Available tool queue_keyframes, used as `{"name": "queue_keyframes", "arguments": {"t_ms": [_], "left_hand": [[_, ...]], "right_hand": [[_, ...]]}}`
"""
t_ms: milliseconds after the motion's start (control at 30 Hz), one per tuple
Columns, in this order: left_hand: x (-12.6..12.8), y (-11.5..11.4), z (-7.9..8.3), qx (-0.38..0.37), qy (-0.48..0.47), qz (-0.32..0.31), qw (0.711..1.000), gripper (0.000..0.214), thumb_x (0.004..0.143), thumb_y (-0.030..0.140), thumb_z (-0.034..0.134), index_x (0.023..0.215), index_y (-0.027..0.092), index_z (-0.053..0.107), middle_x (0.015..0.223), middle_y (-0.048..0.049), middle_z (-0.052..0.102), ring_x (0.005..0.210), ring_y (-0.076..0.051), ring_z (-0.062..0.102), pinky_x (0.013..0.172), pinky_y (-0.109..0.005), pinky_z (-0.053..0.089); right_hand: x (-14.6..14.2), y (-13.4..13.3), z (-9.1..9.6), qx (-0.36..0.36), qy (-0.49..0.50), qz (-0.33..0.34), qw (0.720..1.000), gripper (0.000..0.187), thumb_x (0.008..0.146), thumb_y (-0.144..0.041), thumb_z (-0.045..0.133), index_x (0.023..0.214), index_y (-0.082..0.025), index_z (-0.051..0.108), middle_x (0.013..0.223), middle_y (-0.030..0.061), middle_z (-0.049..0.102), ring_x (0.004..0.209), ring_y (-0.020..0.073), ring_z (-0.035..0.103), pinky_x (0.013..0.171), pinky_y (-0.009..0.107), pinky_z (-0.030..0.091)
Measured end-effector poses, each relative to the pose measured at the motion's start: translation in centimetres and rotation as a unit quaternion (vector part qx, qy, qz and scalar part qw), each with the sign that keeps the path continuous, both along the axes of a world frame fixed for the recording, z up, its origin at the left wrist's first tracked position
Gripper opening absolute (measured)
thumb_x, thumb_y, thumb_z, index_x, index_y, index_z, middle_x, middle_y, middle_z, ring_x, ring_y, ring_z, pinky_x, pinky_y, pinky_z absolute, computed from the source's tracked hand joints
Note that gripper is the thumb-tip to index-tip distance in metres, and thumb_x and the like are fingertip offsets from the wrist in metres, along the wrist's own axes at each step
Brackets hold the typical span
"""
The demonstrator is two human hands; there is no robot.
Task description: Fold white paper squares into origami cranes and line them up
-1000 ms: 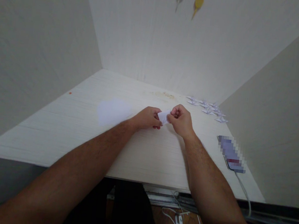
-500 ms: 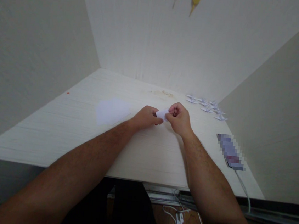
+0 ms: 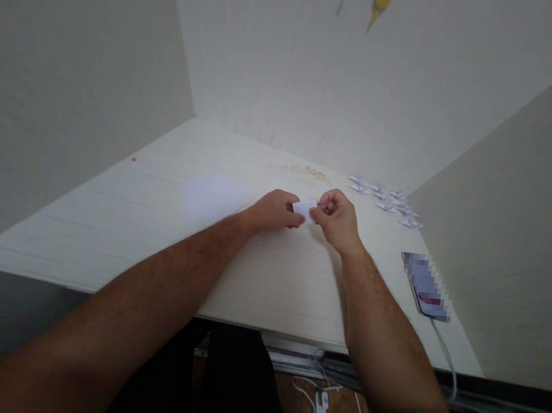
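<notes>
Both of my hands meet over the middle of the pale wooden desk (image 3: 106, 228). My left hand (image 3: 275, 211) and my right hand (image 3: 336, 219) each pinch one end of a small white folded paper (image 3: 304, 207), held just above the desk top. The fingers of both hands are curled closed around it. Most of the paper is hidden between my fingertips.
A white paper sheet (image 3: 214, 197) lies left of my hands. Several small folded paper pieces (image 3: 385, 198) sit at the back right corner. A phone (image 3: 425, 286) with a cable lies near the right wall. Walls close in the desk on three sides.
The paper has turned slightly between my fingers, and the hands stay together at the same spot. The view has shifted a little.
</notes>
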State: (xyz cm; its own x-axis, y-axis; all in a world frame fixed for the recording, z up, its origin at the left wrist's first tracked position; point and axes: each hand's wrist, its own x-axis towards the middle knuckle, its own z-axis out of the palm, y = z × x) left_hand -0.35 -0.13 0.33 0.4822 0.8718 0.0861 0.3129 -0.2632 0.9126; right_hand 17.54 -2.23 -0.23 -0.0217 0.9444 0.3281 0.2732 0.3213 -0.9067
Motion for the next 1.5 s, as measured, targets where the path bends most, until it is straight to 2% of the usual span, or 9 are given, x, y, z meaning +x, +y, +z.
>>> {"name": "queue_keyframes", "arguments": {"t_ms": [100, 200, 300, 433, 600, 700, 800, 1100, 1500], "left_hand": [[0.1, 0.1, -0.1, 0.033, -0.069, 0.009, 0.997, 0.012, 0.067, 0.023, 0.069, 0.074, 0.013, 0.065, 0.061, 0.0002, 0.063, 0.055, -0.009, 0.056, 0.051, -0.019, 0.039], [0.3, 0.0, -0.3, 0.022, -0.105, 0.009, 0.994, 0.013, 0.064, 0.016, 0.07, 0.075, 0.013, 0.064, 0.065, -0.0006, 0.065, 0.058, -0.009, 0.058, 0.054, -0.02, 0.042], [0.6, -0.1, -0.3, 0.004, -0.121, 0.021, 0.992, 0.019, 0.062, 0.011, 0.069, 0.08, 0.012, 0.064, 0.069, -0.0016, 0.067, 0.06, -0.01, 0.06, 0.056, -0.021, 0.044], [0.7, -0.1, -0.3, -0.034, -0.147, 0.034, 0.988, 0.022, 0.063, 0.009, 0.07, 0.084, 0.011, 0.066, 0.073, -0.0042, 0.07, 0.063, -0.011, 0.062, 0.059, -0.023, 0.047], [0.7, 0.0, -0.2, -0.064, -0.166, 0.032, 0.984, 0.017, 0.064, 0.007, 0.069, 0.081, 0.01, 0.066, 0.07, -0.0038, 0.069, 0.059, -0.01, 0.061, 0.059, -0.024, 0.048], [0.8, 0.0, -0.3, -0.073, -0.181, 0.044, 0.98, 0.017, 0.064, 0.005, 0.069, 0.08, 0.01, 0.066, 0.069, -0.0041, 0.069, 0.059, -0.01, 0.061, 0.059, -0.024, 0.048], [0.9, 0.1, -0.4, -0.085, -0.204, 0.054, 0.974, 0.018, 0.063, 0.004, 0.069, 0.08, 0.009, 0.066, 0.071, -0.0048, 0.069, 0.06, -0.011, 0.062, 0.061, -0.026, 0.05], [1.2, 0.2, -0.6, -0.098, -0.235, 0.073, 0.964, 0.022, 0.062, 0.003, 0.07, 0.083, 0.009, 0.067, 0.074, -0.0045, 0.07, 0.061, -0.01, 0.062, 0.063, -0.026, 0.049], [1.5, 0.4, -0.9, -0.112, -0.284, 0.098, 0.947, 0.031, 0.061, 0.002, 0.069, 0.091, 0.009, 0.068, 0.08, -0.0055, 0.07, 0.066, -0.011, 0.062, 0.067, -0.027, 0.049]], "right_hand": [[0.1, -0.1, 0.3, -0.01, -0.013, 0.017, 1.0, 0.024, 0.066, -0.019, 0.067, 0.078, -0.023, 0.047, 0.055, -0.0094, 0.048, 0.047, 0.008, 0.043, 0.047, 0.022, 0.033], [0.0, -0.3, 0.5, -0.025, -0.016, 0.036, 0.999, 0.025, 0.065, -0.019, 0.069, 0.077, -0.023, 0.047, 0.055, -0.0092, 0.049, 0.049, 0.0084, 0.046, 0.048, 0.023, 0.035], [-0.1, -0.3, 0.4, -0.029, -0.011, 0.041, 0.999, 0.025, 0.066, -0.02, 0.069, 0.079, -0.023, 0.048, 0.055, -0.0086, 0.053, 0.048, 0.0086, 0.048, 0.047, 0.023, 0.035], [-0.1, -0.1, 0.1, -0.031, -0.013, 0.014, 0.999, 0.026, 0.066, -0.023, 0.072, 0.079, -0.022, 0.05, 0.057, -0.0068, 0.056, 0.048, 0.009, 0.051, 0.047, 0.023, 0.036], [-0.3, -0.2, 0.3, -0.033, 0.005, -0.019, 0.999, 0.03, 0.064, -0.024, 0.074, 0.077, -0.023, 0.048, 0.055, -0.0082, 0.054, 0.046, 0.008, 0.047, 0.045, 0.022, 0.034], [-0.5, -0.4, 0.4, -0.044, 0.029, -0.026, 0.998, 0.03, 0.064, -0.025, 0.074, 0.079, -0.023, 0.048, 0.055, -0.0078, 0.056, 0.046, 0.0087, 0.049, 0.046, 0.023, 0.037], [-0.7, -0.4, 0.4, -0.056, 0.029, -0.025, 0.998, 0.026, 0.065, -0.026, 0.073, 0.08, -0.022, 0.052, 0.056, -0.0065, 0.059, 0.047, 0.0093, 0.051, 0.047, 0.024, 0.04], [-1.0, -0.6, 0.3, -0.029, 0.035, -0.012, 0.999, 0.025, 0.067, -0.026, 0.072, 0.083, -0.022, 0.054, 0.062, -0.0043, 0.061, 0.05, 0.0097, 0.052, 0.05, 0.025, 0.042], [-2.0, -0.9, 0.0, -0.056, 0.042, -0.013, 0.997, 0.033, 0.066, -0.025, 0.07, 0.09, -0.025, 0.047, 0.065, -0.0056, 0.063, 0.051, 0.0096, 0.053, 0.05, 0.023, 0.041]]}}
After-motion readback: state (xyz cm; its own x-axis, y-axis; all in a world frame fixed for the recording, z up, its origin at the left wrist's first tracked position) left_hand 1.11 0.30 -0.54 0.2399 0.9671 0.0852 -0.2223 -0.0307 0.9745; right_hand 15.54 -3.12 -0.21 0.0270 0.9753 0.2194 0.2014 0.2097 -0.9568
